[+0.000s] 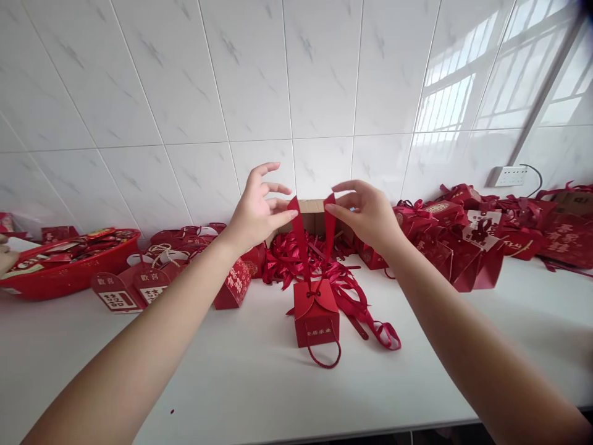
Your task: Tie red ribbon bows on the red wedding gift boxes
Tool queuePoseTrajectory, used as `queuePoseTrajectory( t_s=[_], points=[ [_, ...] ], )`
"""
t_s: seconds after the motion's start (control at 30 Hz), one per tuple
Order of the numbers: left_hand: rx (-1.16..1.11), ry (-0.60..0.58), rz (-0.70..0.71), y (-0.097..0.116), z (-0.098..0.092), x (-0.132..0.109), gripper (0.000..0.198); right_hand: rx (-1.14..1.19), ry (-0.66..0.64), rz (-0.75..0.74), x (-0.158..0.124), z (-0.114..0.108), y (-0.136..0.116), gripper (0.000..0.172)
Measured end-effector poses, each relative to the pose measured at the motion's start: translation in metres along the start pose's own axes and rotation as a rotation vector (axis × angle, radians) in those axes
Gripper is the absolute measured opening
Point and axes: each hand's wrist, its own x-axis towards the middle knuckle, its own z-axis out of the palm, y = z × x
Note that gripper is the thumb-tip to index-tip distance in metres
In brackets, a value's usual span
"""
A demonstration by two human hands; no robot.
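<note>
A: What are the two hands up to?

B: Pinching, both of them. The left hand (254,217) has one end of a red ribbon (300,238) between thumb and fingers, and the right hand (368,216) grips the other end the same way. They're up above the small red box (317,327), one to either side of it.

A: And the ribbon runs where?

B: Down to the top of that box, in two straight strips that draw closer together on the way. They meet the lid at its middle; whether there's a knot there, I can't tell.

A: Is the box upright?

B: Yes, standing on the white bench (231,389), curved flaps folded over its top, pale lettering on its front. A cord handle (324,366) loops out onto the bench just in front of it.

A: What's around it?

B: Right behind the box, a heap of loose ribbons (287,253), some trailing to its right, and a cardboard carton (311,206) farther back. To its left, a patterned box (236,282), then white-panelled boxes (118,294), then a filled red basin (92,269) with part of another person's hand (5,256) beside it. Well to its right, a crowd of red boxes (486,272).
</note>
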Motion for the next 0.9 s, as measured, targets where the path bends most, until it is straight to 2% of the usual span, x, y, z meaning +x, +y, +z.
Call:
queuePoseTrajectory(
  t_s=[0.17, 0.3, 0.53, 0.63, 0.7, 0.77, 0.8, 0.87, 0.9],
  points=[
    [-0.112, 0.041, -0.035, -0.003, 0.016, 0.011, 0.073, 0.125, -0.082, 0.020, 0.012, 0.011, -0.008, 0.030],
    [-0.183, 0.091, -0.031, -0.006, 0.020, 0.009, 0.071, 0.228, -0.093, 0.068, 0.013, 0.011, -0.003, 0.028],
    [-0.227, 0.089, -0.052, -0.002, 0.026, 0.007, 0.073, 0.348, -0.096, 0.094, 0.013, 0.013, 0.000, 0.028],
    [-0.191, 0.137, -0.098, 0.000, 0.024, 0.003, 0.068, 0.526, -0.116, 0.177, 0.010, 0.006, 0.004, 0.020],
    [-0.101, 0.188, -0.142, -0.003, 0.012, -0.006, 0.062, 0.576, -0.119, 0.286, 0.004, -0.006, 0.013, 0.014],
    [0.061, 0.205, -0.213, -0.012, -0.009, -0.021, 0.057, 0.440, -0.102, 0.393, -0.006, -0.023, 0.030, 0.017],
    [0.171, 0.170, -0.275, -0.020, -0.021, -0.032, 0.053, 0.285, -0.077, 0.424, -0.012, -0.033, 0.041, 0.021],
    [0.435, 0.042, -0.417, -0.037, -0.046, -0.057, 0.050, -0.165, -0.062, 0.416, -0.026, -0.051, 0.064, 0.030],
    [0.580, -0.064, -0.469, -0.047, -0.056, -0.070, 0.048, -0.378, -0.070, 0.398, -0.032, -0.056, 0.074, 0.031]
  ],
)
